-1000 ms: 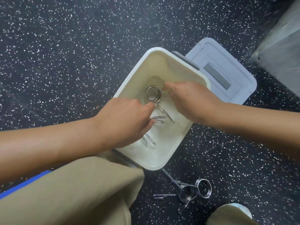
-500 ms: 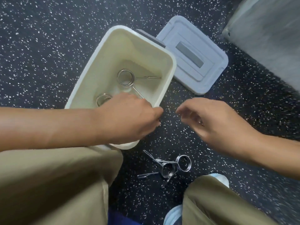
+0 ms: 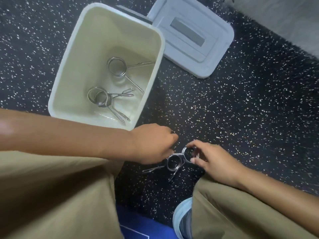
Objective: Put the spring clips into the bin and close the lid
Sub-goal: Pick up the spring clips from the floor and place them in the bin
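Coiled steel spring clips (image 3: 173, 162) between both hands, speckled floor (image 3: 241, 118).

A single head-worn wide-angle camera looks steeply down from above the person's knees at the dark speckled floor (image 3: 241, 118). It sits close over the cream rectangular plastic bin (image 3: 57, 94) at upper left, with the pale grey plastic lid (image 3: 219, 54) near the top edge.

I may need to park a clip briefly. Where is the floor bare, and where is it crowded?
Bare speckled black floor lies right of the cream plastic bin, below the grey lid. Crowded: between the knees, where left hand and right hand meet the metal spring clips.
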Tool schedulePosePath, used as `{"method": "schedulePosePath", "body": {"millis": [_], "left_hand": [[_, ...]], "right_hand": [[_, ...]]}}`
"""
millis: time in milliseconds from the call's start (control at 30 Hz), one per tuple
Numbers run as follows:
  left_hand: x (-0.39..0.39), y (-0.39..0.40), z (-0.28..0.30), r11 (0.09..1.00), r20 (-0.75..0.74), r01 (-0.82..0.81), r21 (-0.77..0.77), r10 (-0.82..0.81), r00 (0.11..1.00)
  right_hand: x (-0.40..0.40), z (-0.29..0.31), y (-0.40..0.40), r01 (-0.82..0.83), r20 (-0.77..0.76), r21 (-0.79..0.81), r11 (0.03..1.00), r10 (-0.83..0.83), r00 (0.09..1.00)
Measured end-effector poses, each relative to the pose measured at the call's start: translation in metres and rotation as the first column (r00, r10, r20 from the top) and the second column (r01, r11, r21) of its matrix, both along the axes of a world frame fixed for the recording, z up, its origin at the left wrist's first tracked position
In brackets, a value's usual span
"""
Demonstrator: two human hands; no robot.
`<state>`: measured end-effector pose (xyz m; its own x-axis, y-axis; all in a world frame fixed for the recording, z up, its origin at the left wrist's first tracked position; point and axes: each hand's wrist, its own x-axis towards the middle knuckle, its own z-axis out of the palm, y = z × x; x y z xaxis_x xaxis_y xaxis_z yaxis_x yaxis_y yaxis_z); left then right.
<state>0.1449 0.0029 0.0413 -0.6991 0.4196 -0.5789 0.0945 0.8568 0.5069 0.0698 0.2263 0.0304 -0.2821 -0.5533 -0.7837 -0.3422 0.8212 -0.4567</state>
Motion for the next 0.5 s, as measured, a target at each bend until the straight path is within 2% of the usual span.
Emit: {"method": "schedulePosePath", "body": {"millis": [167,333,500], "left_hand": [[0.011,0.017,-0.032,1.0,0.143,-0.017,-0.018,0.019,0.99],[0.019,0.023,-0.053,0.999,0.268,0.032,-0.041,-0.02,0.963],[0.022,0.023,-0.068,0.998,0.252,0.056,-0.037,-0.045,0.967]], "right_hand": [[0.019,-0.026,0.0,-0.049,0.003,-0.005,0.999,0.049,0.999],[0.03,-0.043,-0.004,-0.147,-0.011,0.071,0.987,0.149,0.989],[0.032,-0.045,-0.001,-0.061,0.009,0.075,0.995,0.06,0.998]]}}
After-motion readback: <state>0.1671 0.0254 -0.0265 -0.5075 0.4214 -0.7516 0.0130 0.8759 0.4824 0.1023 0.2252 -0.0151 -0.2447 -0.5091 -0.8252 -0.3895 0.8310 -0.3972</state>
